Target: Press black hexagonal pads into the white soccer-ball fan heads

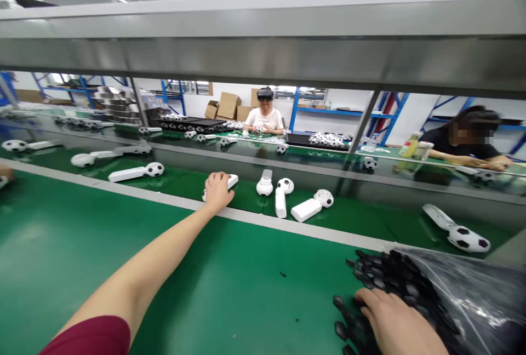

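In hand, judging by hand placement: taking hold of a white piece (233,181) in the green lane (370,221), with the left hand (219,193) laid over it, beyond a metal strip (123,189). Unable to verify closure of the left grip, hidden under the hand; equally unable to verify any pinch by the right hand (398,316), resting at a heap of black pieces (382,275) beside a clear plastic bag (480,284). For the next move, provide a secure closure around the white piece and clearance over the metal strip. Note similar ball-headed pieces (306,210) to both sides. Nearest, note a flat green worktop (230,278) with small dark specks; overhead, a long metal shelf (263,21); farther back, two co-workers (265,119), cardboard boxes (228,106) and blue racking (295,109).
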A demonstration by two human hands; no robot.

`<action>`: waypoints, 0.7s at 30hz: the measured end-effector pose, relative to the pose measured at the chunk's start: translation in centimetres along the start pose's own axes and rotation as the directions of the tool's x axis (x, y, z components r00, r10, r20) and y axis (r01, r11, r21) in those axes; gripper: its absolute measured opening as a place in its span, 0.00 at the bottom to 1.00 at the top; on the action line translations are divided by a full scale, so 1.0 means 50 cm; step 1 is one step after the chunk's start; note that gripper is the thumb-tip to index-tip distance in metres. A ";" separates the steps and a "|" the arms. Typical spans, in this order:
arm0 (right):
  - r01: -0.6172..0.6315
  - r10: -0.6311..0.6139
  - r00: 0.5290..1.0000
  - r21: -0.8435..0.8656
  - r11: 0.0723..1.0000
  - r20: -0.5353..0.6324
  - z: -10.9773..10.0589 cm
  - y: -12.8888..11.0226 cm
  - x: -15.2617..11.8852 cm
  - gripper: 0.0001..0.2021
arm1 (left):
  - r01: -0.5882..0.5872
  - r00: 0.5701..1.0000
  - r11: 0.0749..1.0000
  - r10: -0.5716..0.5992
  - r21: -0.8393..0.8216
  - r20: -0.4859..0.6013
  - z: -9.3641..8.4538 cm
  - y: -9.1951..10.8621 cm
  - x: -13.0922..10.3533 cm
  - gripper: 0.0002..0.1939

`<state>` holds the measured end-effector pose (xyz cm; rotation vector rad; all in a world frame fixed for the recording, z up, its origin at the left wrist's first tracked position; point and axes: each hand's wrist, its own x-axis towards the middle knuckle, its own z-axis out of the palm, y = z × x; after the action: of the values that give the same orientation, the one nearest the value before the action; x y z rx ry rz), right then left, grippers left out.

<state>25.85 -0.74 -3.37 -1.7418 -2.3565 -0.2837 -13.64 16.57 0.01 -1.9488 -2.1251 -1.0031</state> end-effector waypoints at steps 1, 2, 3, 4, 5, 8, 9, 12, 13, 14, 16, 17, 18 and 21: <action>0.004 -0.004 1.000 0.007 1.000 -0.022 -0.002 -0.004 0.002 0.10 | -0.071 0.997 0.997 0.071 -0.002 0.032 0.010 0.020 0.006 0.24; 0.003 -0.002 0.999 0.007 1.000 -0.045 -0.002 -0.008 0.004 0.09 | -0.141 0.987 0.990 0.141 -0.012 0.074 0.022 0.043 0.013 0.25; 0.001 -0.001 0.998 0.005 1.000 -0.061 -0.001 -0.012 0.006 0.09 | -0.204 0.972 0.979 0.205 -0.025 0.118 0.036 0.067 0.020 0.26; 0.001 -0.001 0.997 0.002 1.000 -0.073 0.001 -0.016 0.008 0.09 | -0.257 0.953 0.966 0.259 -0.039 0.159 0.053 0.091 0.028 0.28; 0.002 -0.002 0.997 0.000 1.000 -0.082 0.004 -0.020 0.010 0.08 | -0.297 0.933 0.953 0.302 -0.051 0.195 0.071 0.114 0.035 0.29; 0.012 -0.011 0.995 0.013 1.000 -0.100 0.012 -0.033 0.014 0.09 | -0.353 0.891 0.933 0.358 -0.068 0.280 0.127 0.170 0.052 0.33; 0.015 -0.013 0.995 0.023 1.000 -0.103 0.013 -0.038 0.015 0.09 | -0.355 0.882 0.932 0.359 -0.070 0.305 0.144 0.183 0.055 0.33; 0.004 0.000 0.997 0.050 0.999 -0.084 0.008 -0.052 0.016 0.09 | -0.337 0.870 0.939 0.338 -0.065 0.358 0.176 0.210 0.059 0.30; -0.006 0.010 0.997 0.056 0.998 -0.073 0.004 -0.055 0.016 0.10 | -0.330 0.870 0.942 0.329 -0.063 0.367 0.179 0.216 0.058 0.29; -0.018 0.021 0.998 0.060 0.998 -0.064 0.000 -0.058 0.017 0.10 | -0.325 0.869 0.944 0.324 -0.062 0.374 0.178 0.221 0.057 0.28; -0.035 0.039 0.997 0.069 0.997 -0.059 -0.007 -0.062 0.018 0.10 | -0.325 0.864 0.943 0.326 -0.071 0.384 0.163 0.228 0.049 0.27; -0.038 0.043 0.997 0.076 0.996 -0.066 -0.011 -0.063 0.019 0.10 | -0.330 0.858 0.941 0.334 -0.079 0.390 0.150 0.230 0.042 0.26; -0.040 0.047 0.996 0.090 0.995 -0.076 -0.014 -0.064 0.019 0.10 | -0.337 0.851 0.937 0.344 -0.090 0.396 0.133 0.230 0.032 0.25; -0.044 0.060 0.994 0.174 0.984 -0.091 -0.024 -0.068 0.022 0.09 | -0.362 0.824 0.924 0.379 -0.124 0.421 0.067 0.226 -0.028 0.24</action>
<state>22.33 -1.06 -2.04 -1.6677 -2.1937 -0.1472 -1.83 16.75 1.23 -2.6778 -1.7801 -0.5727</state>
